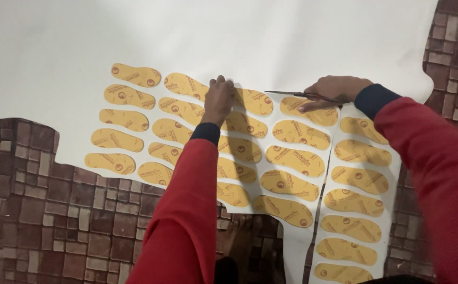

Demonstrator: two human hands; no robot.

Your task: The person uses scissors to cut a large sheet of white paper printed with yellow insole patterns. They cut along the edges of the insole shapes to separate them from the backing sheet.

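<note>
Scissors (298,95), gripped in the right hand (334,90) at upper centre-right of the frame, point left over a white sheet (271,42) printed with yellow insole shapes (290,184), while the left hand (218,100) presses down on the sheet, fingers curled, holding nothing.

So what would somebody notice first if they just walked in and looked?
Probably the rows of yellow insole shapes printed across the big white sheet lying on the brown tiled floor. Then the right hand with scissors at the sheet's upper middle, and the left hand pressing down beside it.
</note>
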